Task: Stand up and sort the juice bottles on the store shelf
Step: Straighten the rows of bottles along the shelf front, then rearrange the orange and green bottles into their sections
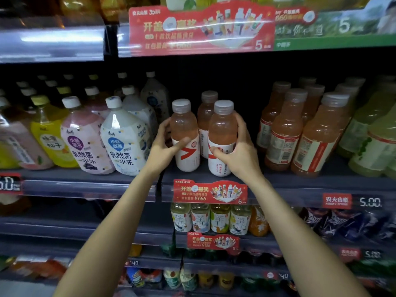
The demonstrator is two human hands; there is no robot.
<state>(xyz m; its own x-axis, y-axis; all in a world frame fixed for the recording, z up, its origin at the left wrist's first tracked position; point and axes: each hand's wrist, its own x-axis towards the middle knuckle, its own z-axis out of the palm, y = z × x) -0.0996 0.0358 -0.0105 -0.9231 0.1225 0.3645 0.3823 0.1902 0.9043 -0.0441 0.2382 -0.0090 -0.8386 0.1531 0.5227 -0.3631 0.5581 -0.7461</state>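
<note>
Store shelving fills the view, with the middle shelf (278, 181) carrying drinks in rows. At far left stand tilted pouch-shaped bottles: a yellow one (50, 133), a pink one (84, 138) and a white-and-blue one (124, 138). Just right of them, the left hand (166, 146) grips an upright pink juice bottle (185, 136), thumb across its white label, fingers curled round its left side. A third pink bottle (206, 116) stands behind, between the two held ones. The right hand (235, 151) grips a second upright pink juice bottle (222, 138), thumb on the label front, fingers wrapped round its right side. Both bottles stand on the shelf near its front edge. Further right, well apart, stands a group of orange-pink bottles (285, 133) with barcodes facing out, then pale green bottles (372, 136).
</note>
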